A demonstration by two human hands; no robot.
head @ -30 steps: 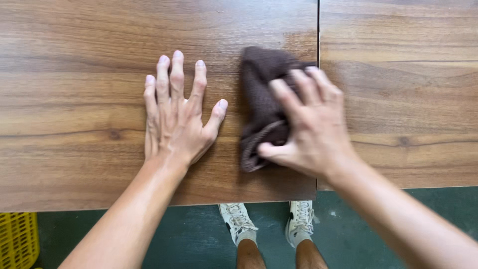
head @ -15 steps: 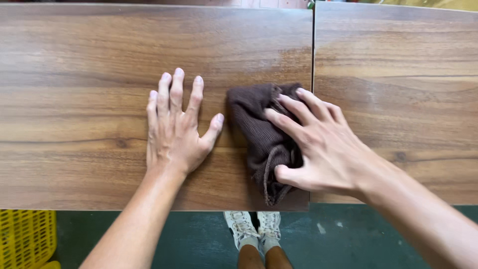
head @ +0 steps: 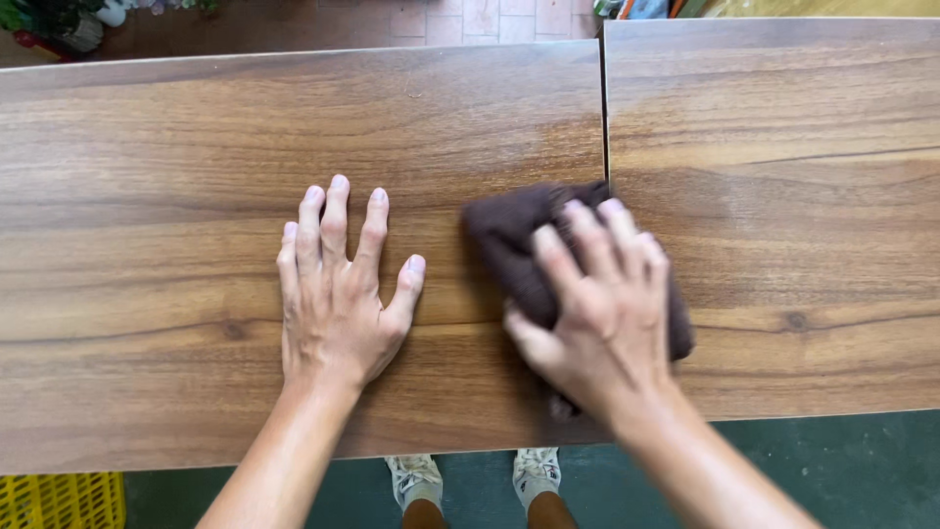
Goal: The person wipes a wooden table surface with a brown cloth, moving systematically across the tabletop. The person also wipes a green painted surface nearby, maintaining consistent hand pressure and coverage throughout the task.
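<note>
The wooden tabletop (head: 176,147) is two boards with a thin seam (head: 604,118) between them; a yellow crate (head: 59,500) stands on the floor below, and I cannot tell what is inside it. The left hand (head: 333,313) lies flat on the wood, fingers (head: 338,211) spread, holding nothing; the right hand (head: 597,328) presses down on a brown cloth (head: 504,230) beside the seam, fingers open on top. The cloth looks soft, light and floppy; a bunched fold would be easy to pinch.
</note>
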